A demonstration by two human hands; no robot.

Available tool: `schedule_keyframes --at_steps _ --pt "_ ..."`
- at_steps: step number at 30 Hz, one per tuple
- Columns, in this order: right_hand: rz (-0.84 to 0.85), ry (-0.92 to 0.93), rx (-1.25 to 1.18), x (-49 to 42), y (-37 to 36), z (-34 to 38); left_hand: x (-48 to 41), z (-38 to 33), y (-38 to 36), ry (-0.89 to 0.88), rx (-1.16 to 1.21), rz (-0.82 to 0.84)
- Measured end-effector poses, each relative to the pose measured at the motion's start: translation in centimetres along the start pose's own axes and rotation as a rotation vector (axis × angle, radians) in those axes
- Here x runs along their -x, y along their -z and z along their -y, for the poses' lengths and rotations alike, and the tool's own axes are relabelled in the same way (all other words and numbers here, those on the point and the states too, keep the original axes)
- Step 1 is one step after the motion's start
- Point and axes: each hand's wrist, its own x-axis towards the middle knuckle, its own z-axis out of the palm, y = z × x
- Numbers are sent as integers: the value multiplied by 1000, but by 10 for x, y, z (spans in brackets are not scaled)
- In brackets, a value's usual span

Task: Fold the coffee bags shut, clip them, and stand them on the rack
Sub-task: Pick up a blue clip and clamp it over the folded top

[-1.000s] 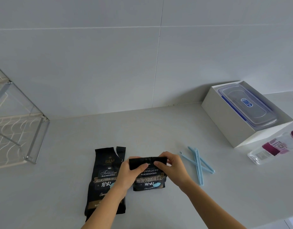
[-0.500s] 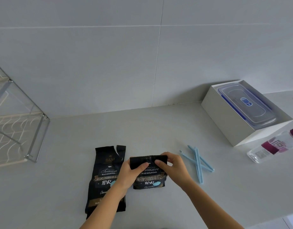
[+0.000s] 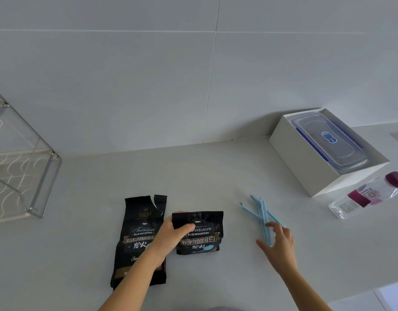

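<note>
The left hand (image 3: pixel 171 235) pins the folded bag (image 3: pixel 198 232) shut; the right hand (image 3: pixel 279 241), fingers spread, reaches the blue clips (image 3: pixel 261 213) at centre-right, clipping judged next.

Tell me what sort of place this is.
Probably a home kitchen counter. A pale countertop meets a tiled wall, a metal rack stands at the left edge, and a lidded plastic food container sits in a white box at the right.
</note>
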Motion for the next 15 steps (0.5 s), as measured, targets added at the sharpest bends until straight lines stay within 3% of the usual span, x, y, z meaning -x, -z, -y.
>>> schedule_keyframes --at_steps 8,11,15 --pt "-116 -25 -128 1 -7 1 0 2 -2 -11 20 -20" --pt "-116 -86 -399 -2 -10 12 1 3 -2 -10 10 -28" --pt "88 -260 -845 -3 -5 35 -1 4 -3 -9 10 -26"
